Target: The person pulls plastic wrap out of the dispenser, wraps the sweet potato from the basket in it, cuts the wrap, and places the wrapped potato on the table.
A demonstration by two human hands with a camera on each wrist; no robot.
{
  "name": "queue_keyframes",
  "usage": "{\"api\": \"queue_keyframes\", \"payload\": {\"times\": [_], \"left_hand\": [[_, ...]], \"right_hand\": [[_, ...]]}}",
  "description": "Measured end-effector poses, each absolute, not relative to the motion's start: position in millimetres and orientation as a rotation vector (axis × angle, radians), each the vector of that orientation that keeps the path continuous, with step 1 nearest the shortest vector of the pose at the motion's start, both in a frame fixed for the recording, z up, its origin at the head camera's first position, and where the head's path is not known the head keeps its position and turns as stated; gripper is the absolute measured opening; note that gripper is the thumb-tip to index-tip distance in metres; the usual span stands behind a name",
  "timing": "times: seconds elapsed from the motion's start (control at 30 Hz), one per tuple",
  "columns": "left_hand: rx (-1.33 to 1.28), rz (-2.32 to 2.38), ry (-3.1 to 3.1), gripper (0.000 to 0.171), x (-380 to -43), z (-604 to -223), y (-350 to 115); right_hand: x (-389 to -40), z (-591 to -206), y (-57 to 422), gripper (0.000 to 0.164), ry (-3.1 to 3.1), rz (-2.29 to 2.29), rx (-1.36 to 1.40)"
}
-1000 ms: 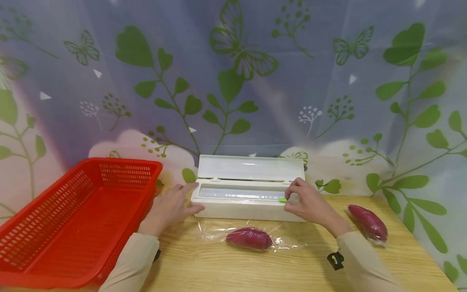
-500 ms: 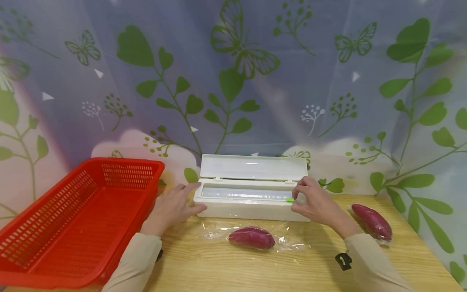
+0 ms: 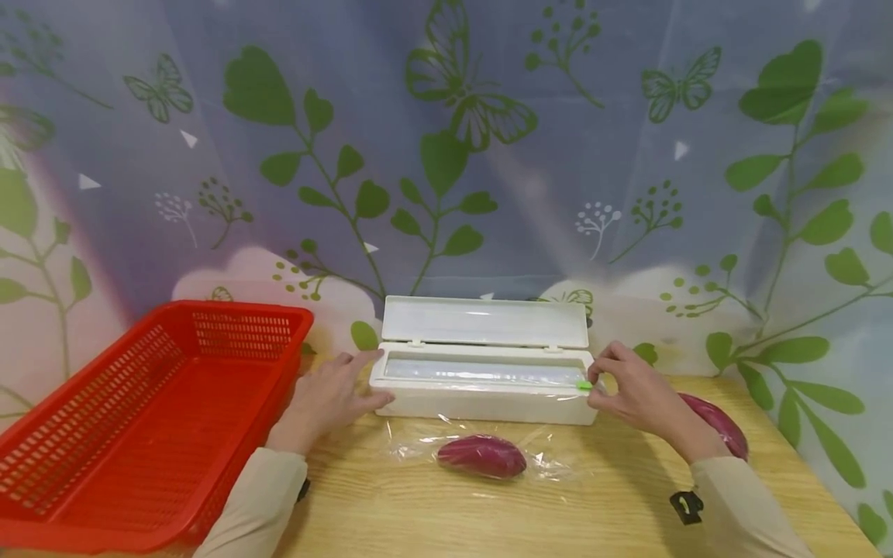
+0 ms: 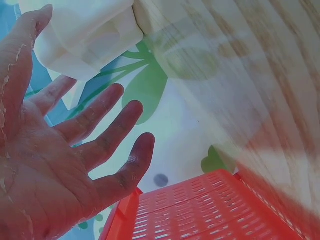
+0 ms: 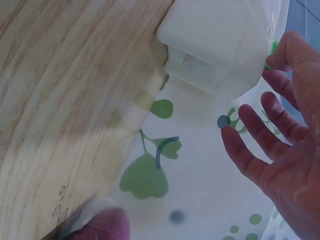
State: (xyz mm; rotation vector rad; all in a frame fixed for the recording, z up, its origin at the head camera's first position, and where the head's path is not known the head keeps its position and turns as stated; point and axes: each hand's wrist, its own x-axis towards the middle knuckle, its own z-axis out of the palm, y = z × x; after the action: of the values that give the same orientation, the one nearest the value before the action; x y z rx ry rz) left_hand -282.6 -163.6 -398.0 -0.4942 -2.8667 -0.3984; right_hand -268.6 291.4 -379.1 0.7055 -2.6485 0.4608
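A white cling film dispenser box (image 3: 446,404) stands on the table with its lid (image 3: 486,322) raised and a roll of film (image 3: 481,370) inside. My left hand (image 3: 326,399) touches the box's left end with thumb and index finger; the other fingers spread loosely in the left wrist view. At the right end, my right hand (image 3: 642,394) pinches the small green slide cutter (image 3: 583,385) on the front edge. In front of the box lies a tapered purple vegetable (image 3: 481,456), like a sweet potato, over and around which clear film (image 3: 412,448) spreads.
A red slotted plastic basket (image 3: 160,434) sits at the left. Behind my right forearm lies a second purple vegetable (image 3: 722,426), partly hidden. A printed leaf-and-butterfly curtain (image 3: 530,186) hangs close behind the wooden table (image 3: 446,523).
My right hand has slid the green cutter rightward along the box's front edge to its right end. The left hand stays at the left end.
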Motion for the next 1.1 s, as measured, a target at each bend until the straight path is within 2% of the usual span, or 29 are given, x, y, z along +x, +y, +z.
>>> {"api": "queue_keyframes", "payload": {"times": [0.6, 1.1], "left_hand": [[-0.475, -0.392, -2.882, 0.072, -281.4, -393.0, -162.7], [-0.528, -0.432, -2.929, 0.072, -281.1, -388.2, -161.5]], "right_hand": [[-268.3, -380.7, 296.6, 0.016, -2.597, 0.421, 0.743], [-258.7, -376.7, 301.7, 0.013, -2.669, 0.462, 0.625]]}}
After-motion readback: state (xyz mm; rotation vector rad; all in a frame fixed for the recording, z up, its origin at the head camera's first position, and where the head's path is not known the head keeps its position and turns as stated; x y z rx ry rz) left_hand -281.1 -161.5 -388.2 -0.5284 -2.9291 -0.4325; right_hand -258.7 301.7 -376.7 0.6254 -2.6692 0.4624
